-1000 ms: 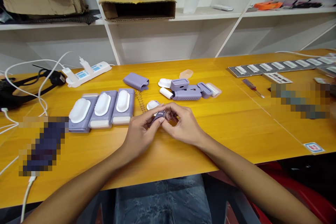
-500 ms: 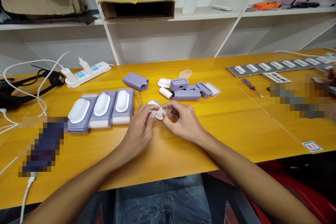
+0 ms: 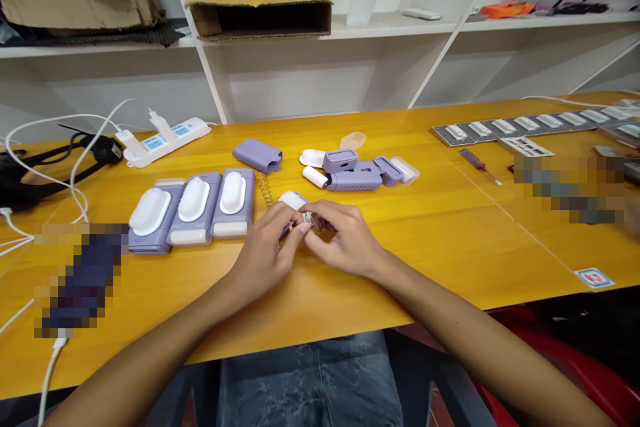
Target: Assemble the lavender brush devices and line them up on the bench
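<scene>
My left hand (image 3: 267,247) is closed, thumb and forefinger pinched at a small, shiny piece (image 3: 307,217) too small to name. Against it, my right hand (image 3: 347,233) curls round a coil spring (image 3: 325,229), mostly hidden by the fingers. Just behind the fingertips lies a white bristled brush head (image 3: 293,199), partly covered by my hands. Another coil spring (image 3: 265,188) rests on the table to its left. Three lilac brush cases (image 3: 234,197) with white bristled tops stand in a row left of my hands.
Beyond my hands lie lilac case parts (image 3: 355,177) and a lilac shell (image 3: 257,155). A power strip (image 3: 167,142) with cables sits at the back left. On the right are a screwdriver (image 3: 479,165) and a long rack of white pieces (image 3: 527,125).
My hands have come together, the right moving slightly left and the fingertips now meeting. The spring and the brush head are more covered. A co-worker's hand at the far right has shifted.
</scene>
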Demonstrator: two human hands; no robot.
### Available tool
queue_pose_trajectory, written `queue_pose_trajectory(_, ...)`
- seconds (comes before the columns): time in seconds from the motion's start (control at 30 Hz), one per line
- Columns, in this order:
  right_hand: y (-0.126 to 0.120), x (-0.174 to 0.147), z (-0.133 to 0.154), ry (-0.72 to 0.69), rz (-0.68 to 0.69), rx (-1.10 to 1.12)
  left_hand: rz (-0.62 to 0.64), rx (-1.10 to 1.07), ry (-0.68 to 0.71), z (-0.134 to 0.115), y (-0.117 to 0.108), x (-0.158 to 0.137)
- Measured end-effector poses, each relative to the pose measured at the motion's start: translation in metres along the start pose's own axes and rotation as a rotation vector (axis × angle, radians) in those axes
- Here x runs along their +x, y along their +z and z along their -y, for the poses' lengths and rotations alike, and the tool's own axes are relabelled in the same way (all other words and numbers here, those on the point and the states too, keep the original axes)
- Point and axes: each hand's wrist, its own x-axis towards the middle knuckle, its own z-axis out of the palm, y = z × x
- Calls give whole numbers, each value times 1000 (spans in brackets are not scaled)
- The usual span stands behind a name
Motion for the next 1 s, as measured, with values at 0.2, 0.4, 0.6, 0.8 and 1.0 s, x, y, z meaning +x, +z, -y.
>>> queue_pose_trajectory(0.2,1,2,2,41,-54,173,-36,-22,-5,-2,-1,0)
queue_pose_trajectory(0.4,2,3,4,80,-82,209,-59,-6,7,-1,3,0)
queue_pose_trajectory(0.6,-2,5,-2,57,-131,113,-32,-244,-174,1,2,1)
queue_pose_trajectory(0.8,-3,5,-4,13,-101,5,-17,-515,-385,8,1,4)
queue_pose_trajectory(1.0,1,3,-9,32,-84,-10,-105,-522,-388,11,2,6)
